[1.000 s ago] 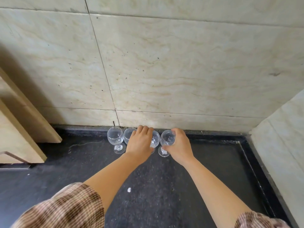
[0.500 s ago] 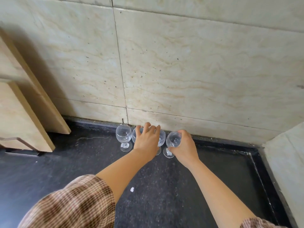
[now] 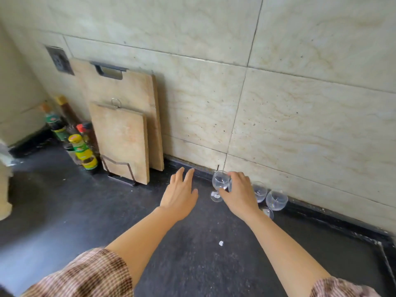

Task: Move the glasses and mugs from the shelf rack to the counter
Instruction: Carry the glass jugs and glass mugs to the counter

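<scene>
Gripping the leftmost glass (image 3: 220,181) by its bowl, the right hand (image 3: 239,195) has its thumb low on the bowl and its fingers curled over the far side. The glass is upright with its round foot down at the bench (image 3: 192,264); cannot tell if the foot touches. The left hand (image 3: 179,197) is just left of the leftmost glass, flat, with fingers straight and slightly spread, holding nothing. Cannot tell if the palm rests on the bench.

A second glass (image 3: 259,190) stands right of the leftmost glass, partly hidden behind the right hand. A third glass (image 3: 276,200) is further right, just beside the second. All are clear, stemmed, with rounded bowls.

The bench is black speckled stone, matte. The wall (image 3: 300,125) behind the leftmost glass is beige veined tile with thin grout lines. Well left of the leftmost glass, two pale wooden cutting boards (image 3: 128,99), both rectangular, stand upright in a wire rack (image 3: 120,168). Further left is a cluster of bottles (image 3: 82,151) with yellow and red caps. The sleeves (image 3: 85,273) are brown-cream check fabric.
</scene>
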